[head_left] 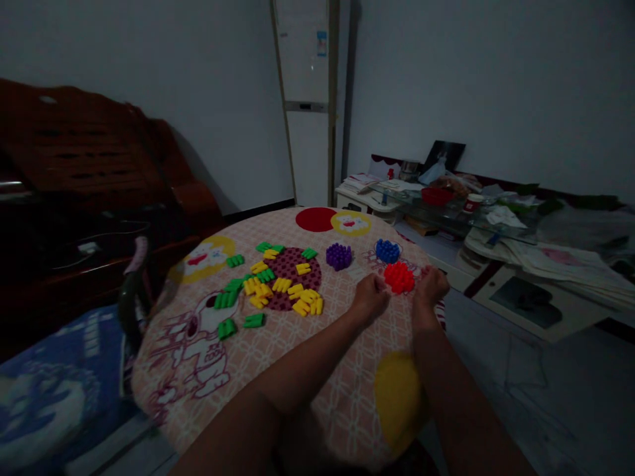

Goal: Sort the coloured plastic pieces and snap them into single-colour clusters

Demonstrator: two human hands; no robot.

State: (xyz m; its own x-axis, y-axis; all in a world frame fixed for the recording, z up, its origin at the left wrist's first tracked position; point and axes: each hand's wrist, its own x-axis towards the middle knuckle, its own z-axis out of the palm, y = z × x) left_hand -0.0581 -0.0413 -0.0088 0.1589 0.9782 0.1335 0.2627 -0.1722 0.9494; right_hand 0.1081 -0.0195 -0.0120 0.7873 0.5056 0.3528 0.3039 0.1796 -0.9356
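A cluster of red plastic toy blocks [399,278] sits near the right edge of the round table, between my two hands. My left hand [371,296] is curled in against its left side. On its right side my right hand [432,285] is bent inward, fingers curled toward the blocks. The dim light leaves the fingertips hard to make out. Just behind the red cluster lies a group of blue blocks [387,250]. Purple blocks [339,256] are bunched to its left. Yellow blocks [282,285] and green blocks [227,299] lie scattered across the table's left half.
A patterned cloth [342,370] covers the round table. To the right stands a low cabinet with a cluttered glass top [446,211]. A wooden sofa [94,152] is at the left, with a chair back [135,284] close to the table. A tall white appliance [308,152] stands behind.
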